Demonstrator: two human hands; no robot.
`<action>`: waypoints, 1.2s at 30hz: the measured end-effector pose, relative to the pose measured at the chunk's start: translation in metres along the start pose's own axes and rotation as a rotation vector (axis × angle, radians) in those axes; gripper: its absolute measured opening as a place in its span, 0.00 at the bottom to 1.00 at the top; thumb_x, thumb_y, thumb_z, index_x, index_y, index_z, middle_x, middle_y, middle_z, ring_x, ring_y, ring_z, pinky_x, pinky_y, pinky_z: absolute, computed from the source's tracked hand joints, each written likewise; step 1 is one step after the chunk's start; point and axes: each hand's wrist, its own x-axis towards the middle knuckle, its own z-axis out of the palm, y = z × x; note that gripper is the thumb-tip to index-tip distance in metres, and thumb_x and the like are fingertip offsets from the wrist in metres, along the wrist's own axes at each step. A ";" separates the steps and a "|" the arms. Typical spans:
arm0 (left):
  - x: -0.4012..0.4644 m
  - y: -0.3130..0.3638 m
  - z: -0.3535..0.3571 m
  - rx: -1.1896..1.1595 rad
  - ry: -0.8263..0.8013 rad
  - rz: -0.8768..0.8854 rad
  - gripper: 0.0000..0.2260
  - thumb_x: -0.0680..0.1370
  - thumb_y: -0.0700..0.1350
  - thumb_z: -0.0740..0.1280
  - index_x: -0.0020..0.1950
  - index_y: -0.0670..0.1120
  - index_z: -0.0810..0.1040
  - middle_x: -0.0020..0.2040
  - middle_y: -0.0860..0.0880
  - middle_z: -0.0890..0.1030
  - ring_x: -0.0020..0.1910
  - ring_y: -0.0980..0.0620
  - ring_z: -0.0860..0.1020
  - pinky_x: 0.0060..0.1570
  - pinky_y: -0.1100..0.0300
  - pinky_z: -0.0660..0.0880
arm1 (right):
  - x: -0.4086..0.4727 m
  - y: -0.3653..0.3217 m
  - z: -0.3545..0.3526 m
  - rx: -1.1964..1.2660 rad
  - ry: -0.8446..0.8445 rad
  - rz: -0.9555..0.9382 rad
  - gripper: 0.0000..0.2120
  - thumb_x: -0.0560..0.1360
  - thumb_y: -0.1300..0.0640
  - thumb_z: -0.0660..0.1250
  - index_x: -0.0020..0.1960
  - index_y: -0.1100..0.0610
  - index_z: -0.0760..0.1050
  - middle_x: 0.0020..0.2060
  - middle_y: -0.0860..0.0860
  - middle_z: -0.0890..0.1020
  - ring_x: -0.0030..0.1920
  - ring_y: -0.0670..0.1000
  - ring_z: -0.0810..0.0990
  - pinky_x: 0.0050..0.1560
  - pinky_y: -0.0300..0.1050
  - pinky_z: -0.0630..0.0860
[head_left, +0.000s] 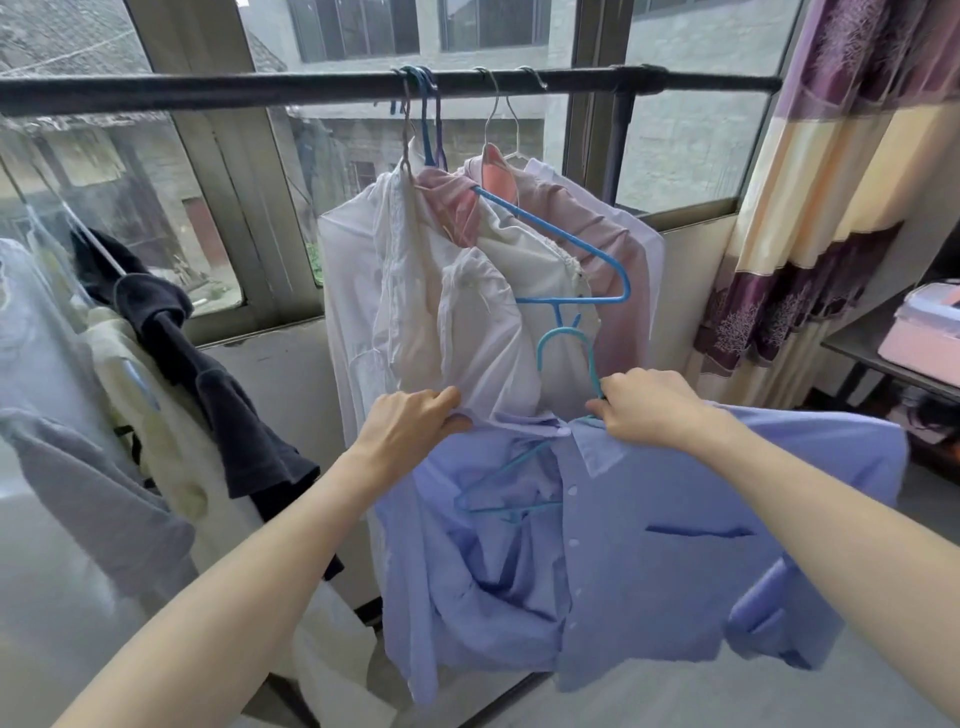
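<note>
Two hands hold one blue shirt (649, 561) up in front of a clothes rail (208, 91). The left hand (410, 423) has its fingers curled tight on the shirt's left collar edge, pinching the fabric. The right hand (644, 410) is clamped on the right collar side and on the neck of the blue hanger (501, 474) that sits inside the shirt. The hanger's arm and lower bar show through the open front. Its hook sticks up above the right hand, just under the bottom bar of a second blue hanger (571, 244). Cannot tell if the two touch.

The shirt is unbuttoned, with white buttons down the placket and a chest pocket facing the camera. It hangs in the air between the hands, below the rail, in front of the clothes already hung there. The right shoulder is spread over the right forearm and the left side is bunched and drooping.

The second hanger hangs tilted from the rail with a white top (519, 270) slipping off it. A white shirt (353, 270) is just left of it and a pink garment (613, 234) is behind. Dark clothing (234, 405) and a grey piece (88, 493) are draped at far left. A window (691, 145) is behind the rail and a purple and cream curtain (831, 182) is at right. A pink box (924, 332) sits on a dark table (852, 348) at the right edge.
</note>
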 end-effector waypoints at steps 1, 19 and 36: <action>0.002 0.003 -0.001 0.007 -0.107 -0.081 0.17 0.79 0.57 0.57 0.43 0.44 0.68 0.38 0.43 0.79 0.36 0.38 0.77 0.31 0.56 0.65 | 0.000 -0.003 0.003 -0.027 0.030 0.009 0.17 0.80 0.49 0.53 0.57 0.59 0.72 0.56 0.58 0.78 0.56 0.60 0.76 0.47 0.47 0.67; -0.012 0.036 0.010 -0.366 -0.305 -0.012 0.21 0.74 0.54 0.67 0.65 0.51 0.71 0.59 0.50 0.71 0.55 0.50 0.72 0.52 0.58 0.70 | -0.029 -0.005 0.052 0.540 0.162 0.011 0.15 0.78 0.53 0.59 0.43 0.63 0.76 0.41 0.59 0.81 0.46 0.62 0.77 0.40 0.48 0.66; -0.039 0.057 0.004 -0.717 -0.047 0.086 0.13 0.74 0.52 0.63 0.40 0.45 0.82 0.37 0.52 0.80 0.36 0.56 0.74 0.37 0.62 0.71 | -0.028 -0.016 0.057 0.553 0.219 0.034 0.15 0.79 0.50 0.58 0.40 0.59 0.73 0.40 0.57 0.80 0.43 0.59 0.76 0.40 0.45 0.66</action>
